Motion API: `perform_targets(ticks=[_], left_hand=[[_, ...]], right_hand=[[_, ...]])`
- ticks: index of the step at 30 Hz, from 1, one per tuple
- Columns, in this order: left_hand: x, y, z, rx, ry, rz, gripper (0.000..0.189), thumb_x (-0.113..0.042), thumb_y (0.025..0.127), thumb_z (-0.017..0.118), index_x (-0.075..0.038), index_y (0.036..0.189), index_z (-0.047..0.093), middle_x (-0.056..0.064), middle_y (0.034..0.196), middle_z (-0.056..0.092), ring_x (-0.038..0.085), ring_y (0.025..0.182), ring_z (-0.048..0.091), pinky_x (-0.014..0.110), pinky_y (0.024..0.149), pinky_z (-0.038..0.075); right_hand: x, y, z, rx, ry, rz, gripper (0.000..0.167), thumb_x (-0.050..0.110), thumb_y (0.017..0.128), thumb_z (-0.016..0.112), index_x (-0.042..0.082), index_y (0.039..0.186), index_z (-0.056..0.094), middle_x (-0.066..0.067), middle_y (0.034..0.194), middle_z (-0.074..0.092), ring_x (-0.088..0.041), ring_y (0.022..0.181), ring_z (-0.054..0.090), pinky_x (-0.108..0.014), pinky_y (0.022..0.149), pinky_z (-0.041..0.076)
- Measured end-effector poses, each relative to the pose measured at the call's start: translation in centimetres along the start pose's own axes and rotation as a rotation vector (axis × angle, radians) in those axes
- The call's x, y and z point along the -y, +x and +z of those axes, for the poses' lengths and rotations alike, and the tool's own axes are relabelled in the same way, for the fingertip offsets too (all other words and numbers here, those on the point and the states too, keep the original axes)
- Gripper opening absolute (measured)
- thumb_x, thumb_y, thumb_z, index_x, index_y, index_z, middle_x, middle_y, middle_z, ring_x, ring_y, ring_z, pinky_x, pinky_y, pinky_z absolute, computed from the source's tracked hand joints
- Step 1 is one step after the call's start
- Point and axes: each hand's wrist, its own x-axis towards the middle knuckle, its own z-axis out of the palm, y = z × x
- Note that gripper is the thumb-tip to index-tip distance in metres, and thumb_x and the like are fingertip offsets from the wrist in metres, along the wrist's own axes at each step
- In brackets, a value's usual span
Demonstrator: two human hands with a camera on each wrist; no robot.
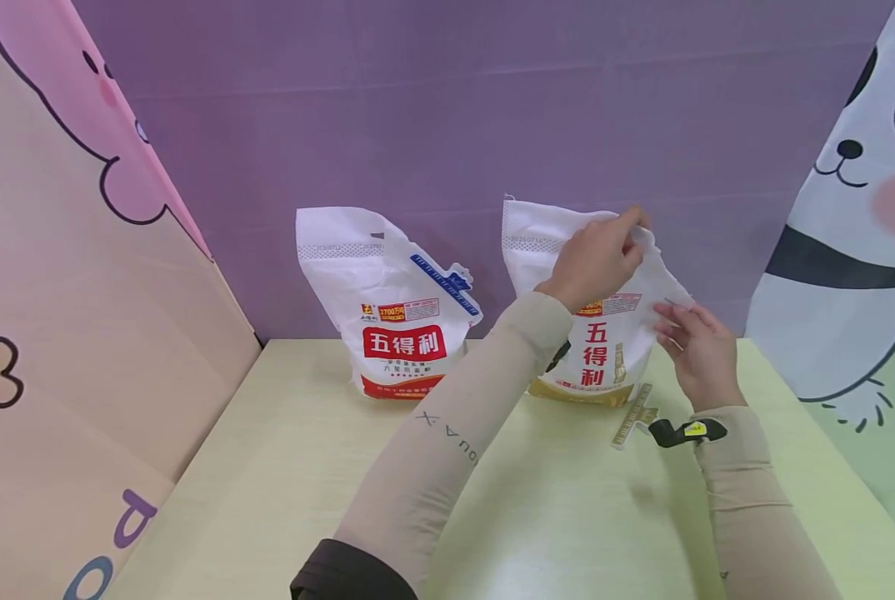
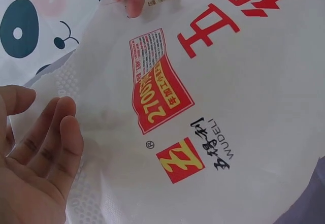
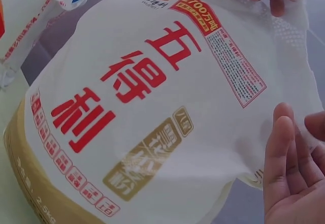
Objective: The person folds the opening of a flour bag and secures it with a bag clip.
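Observation:
A white flour bag (image 1: 595,354) with red characters and a gold base stands upright on the table. My left hand (image 1: 593,262) reaches over its front and pinches the top edge near the upper right corner. Lower down, my right hand (image 1: 698,358) pinches the bag's right edge between thumb and fingers. In the left wrist view, the bag's dotted seam runs along the left hand's fingers (image 2: 45,158). The right wrist view shows the gold "2.5kg" base and the right hand's fingers (image 3: 282,153) at the bag's side. A gold ruler-patterned tag (image 1: 631,423) lies beside the base.
Another white flour bag (image 1: 402,342), with a red label and a blue ruler-patterned strip on its upper right, stands to the left. Both bags stand near the table's (image 1: 290,483) back edge, before a purple backdrop (image 1: 417,125). Cartoon-printed panels flank both sides.

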Motion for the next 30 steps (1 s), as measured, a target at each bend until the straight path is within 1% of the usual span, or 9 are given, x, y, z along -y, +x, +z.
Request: perform_targets(ticks=[3,5,9,12,16,20,24,30], left_hand=[[0.02,0.02,-0.09,-0.007,-0.020,-0.014,0.023,-0.025,0.104,0.054,-0.025,0.126,0.060,-0.010,0.095,0.066,0.005,0.076,0.058,0.017,0.066,0.046],[0.11,0.09,-0.13,-0.016,-0.030,-0.015,0.020,-0.025,0.103,0.055,-0.025,0.121,0.061,-0.012,0.097,0.067,0.003,0.078,0.060,0.016,0.069,0.047],[0.30,0.21,-0.17,-0.026,-0.058,-0.023,0.013,-0.033,0.102,0.058,-0.026,0.111,0.063,-0.015,0.095,0.068,0.000,0.080,0.060,0.015,0.071,0.046],[0.39,0.24,-0.19,-0.028,-0.069,-0.030,0.016,-0.042,0.102,0.060,-0.027,0.106,0.062,-0.016,0.093,0.067,-0.001,0.080,0.060,0.015,0.071,0.045],[0.53,0.22,-0.18,-0.036,-0.065,-0.022,0.021,-0.046,0.102,0.059,-0.026,0.105,0.062,-0.016,0.091,0.067,-0.001,0.079,0.059,0.015,0.071,0.044],[0.71,0.20,-0.20,-0.050,-0.053,-0.019,0.021,-0.047,0.103,0.058,-0.026,0.103,0.063,-0.016,0.091,0.068,0.000,0.078,0.059,0.015,0.069,0.044],[0.86,0.21,-0.21,-0.061,-0.046,-0.024,0.020,-0.045,0.102,0.060,-0.025,0.102,0.063,-0.015,0.091,0.068,0.001,0.076,0.058,0.015,0.068,0.043],[0.84,0.22,-0.06,-0.070,-0.040,-0.024,0.019,-0.044,0.101,0.062,-0.025,0.101,0.064,-0.014,0.093,0.069,0.001,0.077,0.058,0.015,0.067,0.043]], right_hand=[[0.23,-0.09,0.04,0.027,0.085,0.035,0.009,0.009,0.103,0.059,0.006,0.104,0.067,-0.005,0.098,0.079,-0.016,0.075,0.071,-0.023,0.069,0.057],[0.35,-0.14,0.11,0.038,0.151,0.057,0.010,0.011,0.104,0.057,0.006,0.105,0.065,-0.007,0.099,0.078,-0.017,0.075,0.071,-0.024,0.070,0.056],[0.43,-0.08,0.09,0.045,0.276,0.093,0.015,0.020,0.106,0.055,0.006,0.106,0.059,-0.011,0.099,0.078,-0.021,0.075,0.072,-0.027,0.070,0.056],[0.40,0.00,0.05,0.031,0.328,0.106,0.018,0.025,0.107,0.054,0.007,0.102,0.056,-0.013,0.095,0.077,-0.022,0.073,0.071,-0.027,0.069,0.056],[0.28,0.09,0.06,0.005,0.342,0.109,0.017,0.024,0.106,0.055,0.008,0.100,0.055,-0.013,0.091,0.077,-0.021,0.071,0.069,-0.026,0.067,0.056],[0.22,0.15,0.19,-0.008,0.344,0.117,0.010,0.016,0.105,0.057,0.008,0.101,0.054,-0.012,0.091,0.077,-0.020,0.070,0.068,-0.025,0.066,0.056],[0.22,0.21,0.33,-0.021,0.325,0.130,0.003,0.010,0.104,0.058,0.007,0.104,0.057,-0.011,0.093,0.078,-0.018,0.071,0.068,-0.024,0.066,0.056],[0.25,0.19,0.22,-0.041,0.307,0.132,0.009,0.006,0.101,0.061,0.008,0.110,0.062,-0.009,0.095,0.078,-0.016,0.072,0.068,-0.023,0.067,0.056]])
